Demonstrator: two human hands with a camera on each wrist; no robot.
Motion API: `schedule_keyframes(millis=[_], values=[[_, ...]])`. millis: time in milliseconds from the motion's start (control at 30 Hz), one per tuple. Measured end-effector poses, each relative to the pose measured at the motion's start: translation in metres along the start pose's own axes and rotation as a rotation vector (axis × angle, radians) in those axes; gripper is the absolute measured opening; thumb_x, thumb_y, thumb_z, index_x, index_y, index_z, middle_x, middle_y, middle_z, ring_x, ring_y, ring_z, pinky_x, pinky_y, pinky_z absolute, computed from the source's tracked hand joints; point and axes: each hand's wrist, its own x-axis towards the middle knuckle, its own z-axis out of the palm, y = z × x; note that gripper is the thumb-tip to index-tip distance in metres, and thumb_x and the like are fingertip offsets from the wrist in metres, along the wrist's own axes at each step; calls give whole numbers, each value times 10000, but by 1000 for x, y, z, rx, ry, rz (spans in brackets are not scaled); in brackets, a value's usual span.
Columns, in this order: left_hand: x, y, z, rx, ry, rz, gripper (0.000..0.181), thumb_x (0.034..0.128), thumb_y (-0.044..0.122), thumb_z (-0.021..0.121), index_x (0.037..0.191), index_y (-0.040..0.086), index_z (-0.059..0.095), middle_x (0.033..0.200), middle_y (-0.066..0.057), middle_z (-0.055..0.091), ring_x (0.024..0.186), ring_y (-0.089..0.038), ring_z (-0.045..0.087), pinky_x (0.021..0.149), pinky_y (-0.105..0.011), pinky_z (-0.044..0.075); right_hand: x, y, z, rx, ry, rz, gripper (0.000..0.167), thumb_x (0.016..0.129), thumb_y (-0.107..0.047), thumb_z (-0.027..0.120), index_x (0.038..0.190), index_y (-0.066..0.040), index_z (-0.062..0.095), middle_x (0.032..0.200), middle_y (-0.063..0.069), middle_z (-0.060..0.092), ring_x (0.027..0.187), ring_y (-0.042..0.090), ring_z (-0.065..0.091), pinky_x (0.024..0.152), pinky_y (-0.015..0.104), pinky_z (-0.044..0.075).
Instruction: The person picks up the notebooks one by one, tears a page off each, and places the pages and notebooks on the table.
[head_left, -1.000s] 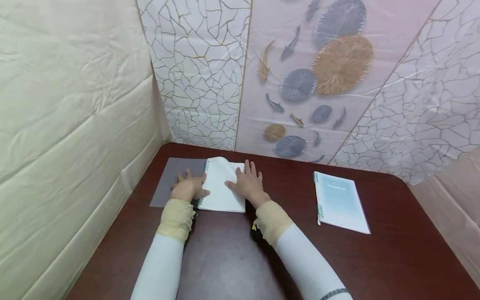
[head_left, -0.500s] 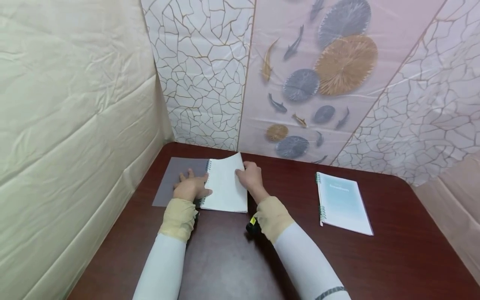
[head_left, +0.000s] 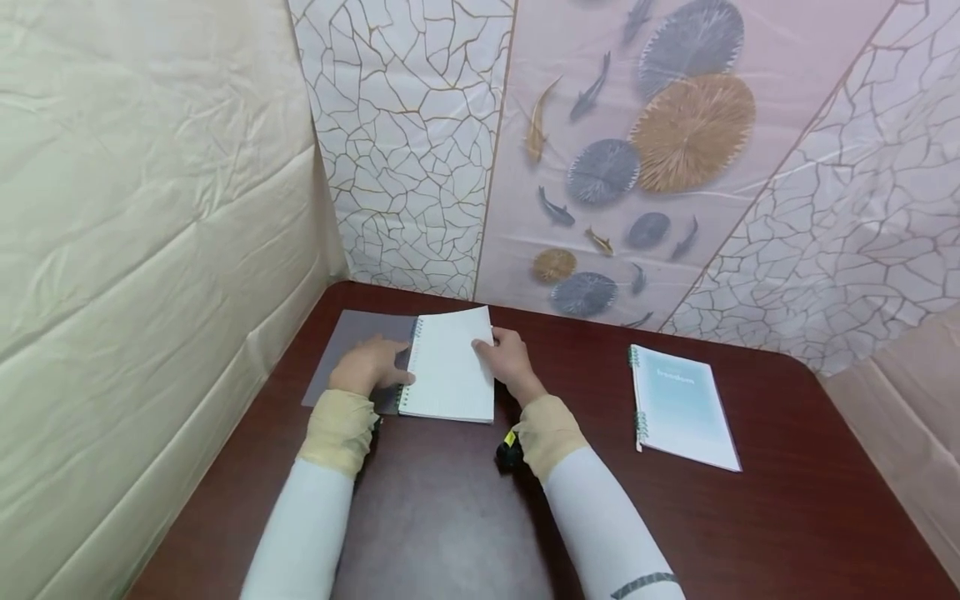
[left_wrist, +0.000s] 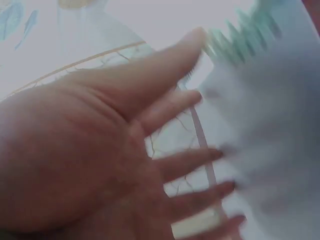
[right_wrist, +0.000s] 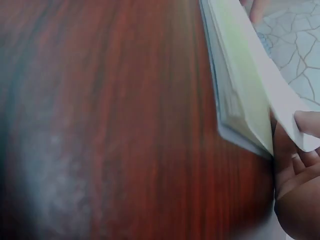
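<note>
A spiral notebook (head_left: 447,375) lies open at the back left of the table, white pages up, its grey cover (head_left: 327,346) folded out to the left. My left hand (head_left: 367,364) is over the cover beside the binding, fingers spread and fairly straight. In the left wrist view its thumb tip is at the green coil (left_wrist: 242,40); whether the fingers touch the cover is unclear. At the right edge, my right hand (head_left: 510,360) pinches the upper pages (right_wrist: 267,87), thumb on top and fingers beneath. The right wrist view shows them raised from the stack below.
Off to the right lies another spiral notebook (head_left: 684,407), closed, with a pale blue cover. A small black item with a yellow mark (head_left: 509,454) is under my right wrist. The dark red-brown table (head_left: 450,517) meets fabric-covered walls at the back and left.
My right hand went from lying spread over a curling page to pinching the right edge of the pages. My left hand has shifted slightly left, off the spiral.
</note>
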Motion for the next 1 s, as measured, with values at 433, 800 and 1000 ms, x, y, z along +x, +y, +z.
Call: schedule_keyframes(millis=[433, 800, 1000], values=[[38, -10, -11, 464, 65, 313, 1187, 858, 850, 604, 1710, 128, 202, 1780, -107, 113, 1616, -443, 85, 1238, -688, 192, 0, 2, -1, 48, 5, -32, 363, 1060, -259, 665, 1338, -30, 709, 1072, 139, 755, 857, 233, 711, 769, 365, 581], [44, -23, 1, 511, 31, 342, 1133, 918, 896, 399, 1718, 139, 135, 1789, -62, 59, 1614, -426, 124, 1227, -690, 220, -3, 1, 2, 72, 23, -69, 392, 1092, -225, 599, 1392, 18, 667, 1222, 187, 731, 1011, 273, 701, 889, 414, 569], [43, -20, 9, 513, 46, 361, 1162, 924, 892, 380, 1708, 73, 127, 1785, -100, 65, 1616, -412, 127, 1229, -691, 213, -6, 0, 0, 86, 12, -59, 347, 1093, -221, 598, 1327, 17, 695, 1034, 174, 715, 855, 213, 642, 774, 339, 520]])
